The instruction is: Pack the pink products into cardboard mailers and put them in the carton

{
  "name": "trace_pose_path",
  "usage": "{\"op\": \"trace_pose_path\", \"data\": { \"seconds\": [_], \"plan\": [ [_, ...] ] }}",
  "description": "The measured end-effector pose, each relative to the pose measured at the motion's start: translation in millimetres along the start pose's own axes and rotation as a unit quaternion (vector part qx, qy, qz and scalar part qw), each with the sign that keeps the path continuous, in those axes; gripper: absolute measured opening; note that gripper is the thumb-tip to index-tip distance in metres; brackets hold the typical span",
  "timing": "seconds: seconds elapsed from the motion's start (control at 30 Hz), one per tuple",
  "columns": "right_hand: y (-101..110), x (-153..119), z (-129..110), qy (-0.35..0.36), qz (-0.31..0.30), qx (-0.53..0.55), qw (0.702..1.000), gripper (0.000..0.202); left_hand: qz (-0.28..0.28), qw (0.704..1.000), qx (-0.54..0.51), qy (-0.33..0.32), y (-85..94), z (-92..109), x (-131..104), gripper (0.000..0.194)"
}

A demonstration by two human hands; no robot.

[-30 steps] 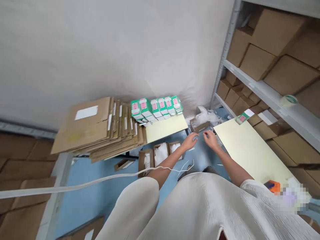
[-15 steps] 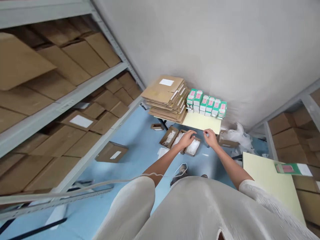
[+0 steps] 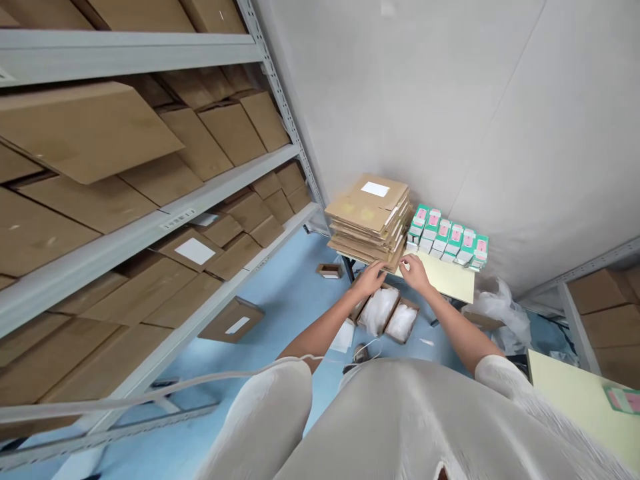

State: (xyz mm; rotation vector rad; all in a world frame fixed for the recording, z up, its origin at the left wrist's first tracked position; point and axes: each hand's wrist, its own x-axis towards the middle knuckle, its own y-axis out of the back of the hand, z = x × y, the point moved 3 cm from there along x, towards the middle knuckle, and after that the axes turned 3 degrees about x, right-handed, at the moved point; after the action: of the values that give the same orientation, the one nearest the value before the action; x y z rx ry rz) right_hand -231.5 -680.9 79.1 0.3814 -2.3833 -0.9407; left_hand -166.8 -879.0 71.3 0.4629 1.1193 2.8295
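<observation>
Both my hands reach forward, close together, at the front edge of a small pale-yellow table. My left hand is open, its fingers stretched toward the front of a stack of flattened cardboard boxes; whether they touch it I cannot tell. To its right, my right hand has loosely bent fingers with a gap at the thumb, and no held thing shows. Behind it stands a row of green-and-white cartons with pink panels. Below the hands, open boxes hold white plastic bags.
Tall shelving full of brown boxes runs along my left. A cardboard box and a small open box are on the blue floor. Crumpled clear plastic lies right of the table. A second yellow table carries a green carton.
The view has turned, so the table and stack appear lower and farther right. My hands have come closer together and now lie nearer the cardboard stack.
</observation>
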Motion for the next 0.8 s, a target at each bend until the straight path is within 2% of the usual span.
{"op": "trace_pose_path", "data": {
  "seconds": [0.13,0.23,0.37,0.43,0.53,0.67,0.8],
  "plan": [
    [-34.4,66.0,-17.8,0.021,-0.008,-0.031,0.999,0.020,0.021,1.000,0.006,-0.010,54.5,-52.9,27.5,0.046],
    [-58.9,113.3,-27.1,0.012,-0.016,-0.068,0.997,0.023,0.034,0.999,0.028,-0.019,90.2,-86.1,52.2,0.049],
    [-85.4,163.1,-36.9,-0.021,-0.052,-0.143,0.988,0.050,0.030,0.993,0.114,-0.002,121.7,-113.0,88.1,0.053],
    [-95.4,179.9,-40.6,-0.042,-0.095,-0.189,0.976,0.063,0.021,0.985,0.170,0.005,130.3,-119.8,104.5,0.055],
    [-104.9,193.2,-43.5,-0.073,-0.146,-0.248,0.955,0.071,-0.006,0.972,0.233,-0.011,134.8,-126.0,123.5,0.060],
    [-109.1,193.7,-44.8,-0.073,-0.139,-0.287,0.945,0.074,-0.041,0.963,0.264,-0.032,132.8,-135.7,135.5,0.068],
    [-106.3,190.7,-44.1,-0.063,-0.119,-0.292,0.947,0.072,-0.058,0.959,0.272,-0.061,134.0,-145.2,140.7,0.062]
  ]
}}
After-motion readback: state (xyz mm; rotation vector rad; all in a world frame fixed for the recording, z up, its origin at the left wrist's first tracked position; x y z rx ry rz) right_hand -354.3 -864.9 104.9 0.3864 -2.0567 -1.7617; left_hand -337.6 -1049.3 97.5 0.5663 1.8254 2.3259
